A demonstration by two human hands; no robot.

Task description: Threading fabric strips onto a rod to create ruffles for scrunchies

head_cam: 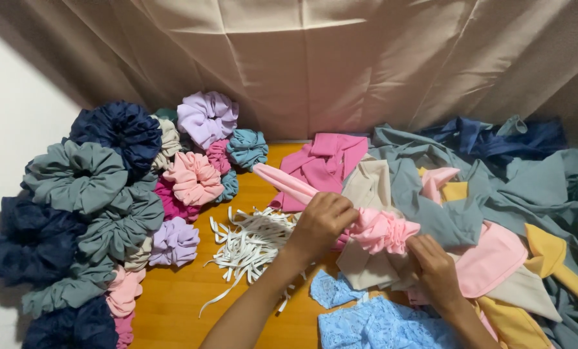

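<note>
A single head-worn camera looks steeply down and forward over the person's own forearms onto the orange-brown wooden counter (172, 304), from close range. It faces a beige draped cloth backdrop (315, 58) hanging along the counter's far edge, which fills the top of the view. The near edge lies below the frame. A white wall (11, 110) closes the left side. There is no second view to share with.

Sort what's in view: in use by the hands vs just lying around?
In use: left hand and right hand, both gripping the pink fabric tube.

Lying about: white elastic strips, finished scrunchies, loose fabric pieces, blue lace, beige curtain.
</note>
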